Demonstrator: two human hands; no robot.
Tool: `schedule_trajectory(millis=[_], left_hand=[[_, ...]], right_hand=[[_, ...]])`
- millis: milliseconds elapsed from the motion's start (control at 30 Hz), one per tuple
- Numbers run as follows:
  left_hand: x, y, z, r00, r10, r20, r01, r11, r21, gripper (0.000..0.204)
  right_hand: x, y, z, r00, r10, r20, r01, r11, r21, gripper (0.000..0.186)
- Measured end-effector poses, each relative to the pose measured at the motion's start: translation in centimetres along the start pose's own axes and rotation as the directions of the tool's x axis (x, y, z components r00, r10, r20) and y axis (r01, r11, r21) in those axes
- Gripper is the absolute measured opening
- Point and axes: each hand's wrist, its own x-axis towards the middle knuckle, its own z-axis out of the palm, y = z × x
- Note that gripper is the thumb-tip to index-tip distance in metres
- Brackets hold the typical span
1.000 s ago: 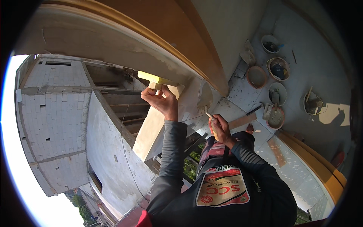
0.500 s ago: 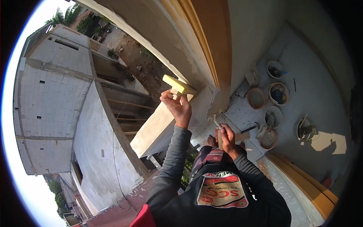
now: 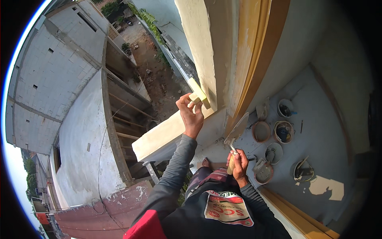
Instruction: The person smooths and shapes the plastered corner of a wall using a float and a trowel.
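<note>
My left hand (image 3: 191, 119) grips the block handle of a yellow float (image 3: 199, 92). The float's flat face is against or very close to the edge of the plastered wall (image 3: 197, 47), just above where it meets a pale ledge (image 3: 161, 134). Whether it touches cannot be made out. Lower and to the right, my right hand (image 3: 240, 165) is closed round the wooden handle of a trowel (image 3: 237, 128). Its blade points up and to the right, with some grey mortar near the neck.
Right of the wall edge runs a brown wooden frame (image 3: 260, 51). On the floor at right stand several buckets, including an orange one (image 3: 261, 132) and a pale one (image 3: 303, 172) with tools inside. Left of the ledge is a drop to the ground (image 3: 149, 75) beside a grey block building (image 3: 43, 75).
My view has swung, showing more of the wall's outer face. The float has turned steeper along the wall edge in my left hand. The trowel blade now leans further right, away from the wall.
</note>
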Motion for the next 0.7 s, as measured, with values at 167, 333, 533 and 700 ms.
schedule_trajectory(millis=[167, 333, 533, 700], left_hand=[[-0.9, -0.4, 2.1, 0.991, -0.107, -0.078, 0.101, 0.992, -0.08, 0.047], [2.6, 3.9, 3.4, 0.985, 0.033, -0.172, -0.055, 0.991, -0.125, 0.046], [13.4, 16.9, 3.0, 0.883, 0.426, -0.199, -0.451, 0.886, -0.106, 0.052], [17.0, 23.7, 1.1, 0.81, 0.577, -0.103, -0.58, 0.814, -0.006, 0.054]], right_hand=[[0.0, -0.7, -0.3, 1.0, -0.021, 0.009, 0.021, 1.0, 0.001, 0.039], [0.1, -1.0, -1.2, 0.998, -0.051, 0.045, 0.053, 0.997, -0.053, 0.041], [0.1, -2.1, -0.7, 0.994, -0.009, 0.108, 0.013, 0.999, -0.03, 0.042], [-0.2, -1.3, -1.0, 0.993, -0.006, 0.122, -0.002, 0.998, 0.065, 0.039]])
